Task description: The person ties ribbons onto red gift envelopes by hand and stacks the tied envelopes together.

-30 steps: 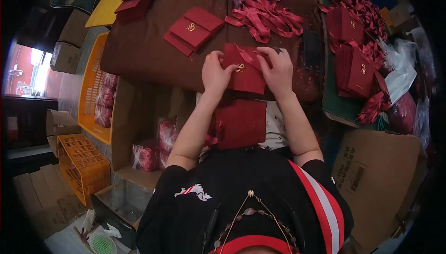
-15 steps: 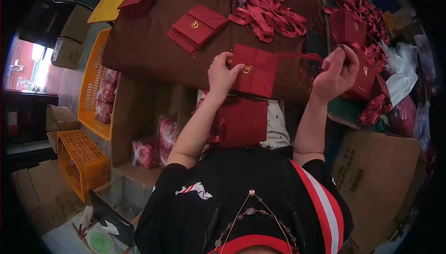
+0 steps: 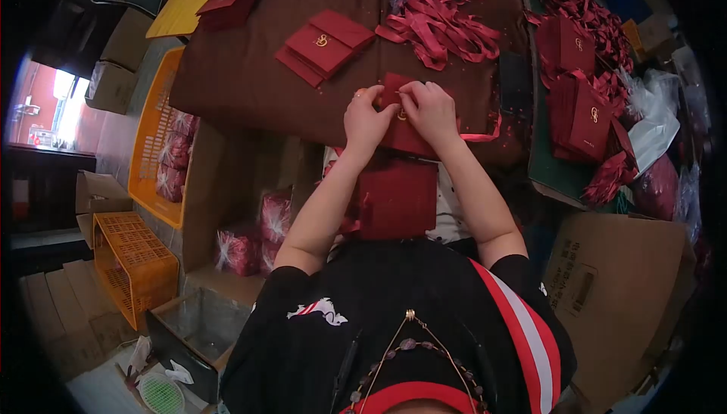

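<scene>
A red pouch (image 3: 400,141) with a gold monogram lies at the near edge of the brown-covered table, partly hidden by both hands. My left hand (image 3: 366,120) pinches its left side, fingers closed. My right hand (image 3: 429,113) is over the pouch, thumb and fingertips pinched together close to the left hand. A red ribbon (image 3: 485,135) shows in a loop to the right of that hand; its end at the fingertips is too small to make out. On my lap rests another red pouch (image 3: 397,200).
Further back lie stacked red pouches (image 3: 327,45) and a heap of red ribbons (image 3: 443,28). To the right are more monogrammed pouches (image 3: 579,115) and a cardboard box (image 3: 617,285). Orange crates (image 3: 136,255) stand on the left, near bagged red bundles (image 3: 238,251).
My right hand has moved left from beside the pouches on the right to the pouch at my left hand. The stretched ribbon now hangs in a loop. My left hand stays on the pouch.
</scene>
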The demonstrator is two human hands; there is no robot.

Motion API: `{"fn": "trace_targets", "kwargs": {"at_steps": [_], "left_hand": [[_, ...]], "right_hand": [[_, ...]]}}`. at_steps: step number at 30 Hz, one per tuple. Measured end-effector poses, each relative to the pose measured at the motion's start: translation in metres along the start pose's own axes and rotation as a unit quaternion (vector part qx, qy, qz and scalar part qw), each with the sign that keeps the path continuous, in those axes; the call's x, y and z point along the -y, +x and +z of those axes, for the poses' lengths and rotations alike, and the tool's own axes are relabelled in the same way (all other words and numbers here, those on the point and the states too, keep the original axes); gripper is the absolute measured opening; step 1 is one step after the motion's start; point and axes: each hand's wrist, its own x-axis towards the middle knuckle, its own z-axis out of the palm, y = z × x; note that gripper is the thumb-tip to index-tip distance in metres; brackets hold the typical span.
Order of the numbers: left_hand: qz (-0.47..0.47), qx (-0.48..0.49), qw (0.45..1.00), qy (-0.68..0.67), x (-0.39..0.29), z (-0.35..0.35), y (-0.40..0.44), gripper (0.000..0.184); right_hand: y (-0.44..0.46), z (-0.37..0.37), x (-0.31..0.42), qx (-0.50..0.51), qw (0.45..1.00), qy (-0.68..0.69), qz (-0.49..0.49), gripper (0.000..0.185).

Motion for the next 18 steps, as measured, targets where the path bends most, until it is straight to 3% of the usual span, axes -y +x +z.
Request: {"fn": "trace_targets", "kwargs": {"at_steps": [3,11,18], "left_hand": [[0.001,-0.005,1.000,-0.008,0.006,0.006,-0.001,0.049],[0.094,-0.068,0.993,0.016,-0.005,0.007,-0.016,0.043],[0.117,-0.092,0.989,0.008,-0.006,0.009,-0.017,0.039]], "right_hand": [[0.003,0.006,0.004,0.001,0.999,0.020,-0.034,0.010],[-0.002,0.009,0.012,-0.006,0.999,0.030,-0.016,0.010],[0.001,0.009,0.012,-0.002,0.999,0.050,-0.008,0.010]]}}
